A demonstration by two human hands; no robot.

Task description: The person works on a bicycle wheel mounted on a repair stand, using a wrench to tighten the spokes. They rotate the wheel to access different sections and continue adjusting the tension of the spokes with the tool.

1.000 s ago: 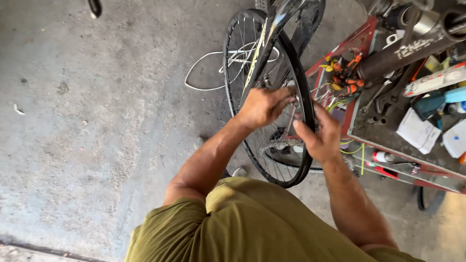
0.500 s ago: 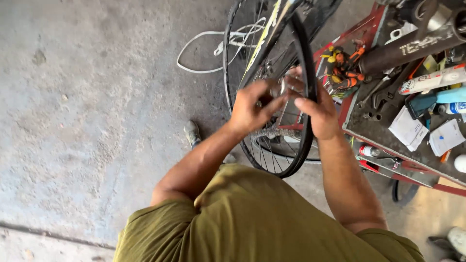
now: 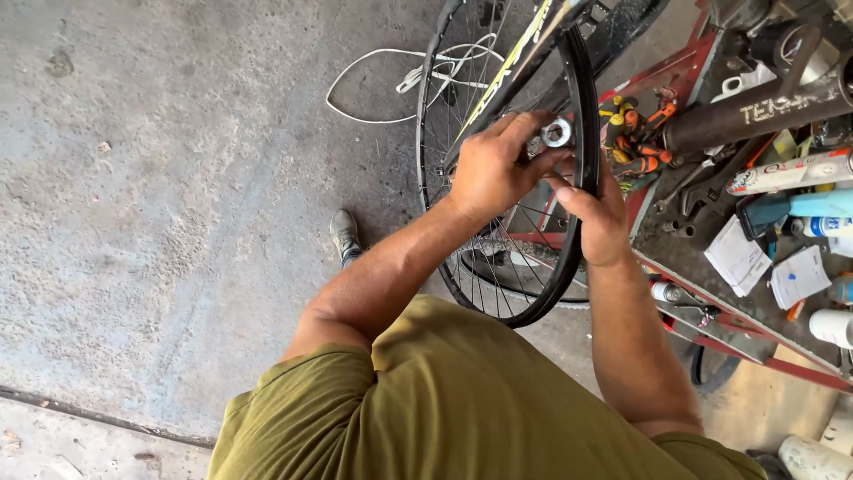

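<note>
Nearest the camera is the person's olive shirt [image 3: 462, 418], with both bare forearms reaching out from it. The right hand [image 3: 597, 218] lies against the black rim [image 3: 582, 116] of a spoked wheel [image 3: 511, 267], which stands upright on edge in front of the person; its fingers point up toward the hub and its palm rests on the rim's right side. Whether that grip is closed around the rim cannot be told. The left hand [image 3: 493, 169] reaches across the spokes from the left, and its grip is pinched shut on the silver hub [image 3: 557, 133], with thumb and fingertips around the round metal end. The hub sits at the wheel's centre, between the two hands, which nearly touch there.

Below the wheel a shoe [image 3: 345, 233] stands on the grey concrete floor [image 3: 160, 222]. To the right, just beside the wheel, a red-framed counter [image 3: 711, 293] carries papers, tubes, spray cans and a cluster of orange-handled tools [image 3: 635, 133]. Beyond the wheel a bicycle frame [image 3: 511, 53] with yellow markings leans, and a white cord [image 3: 382, 84] lies looped on the floor.
</note>
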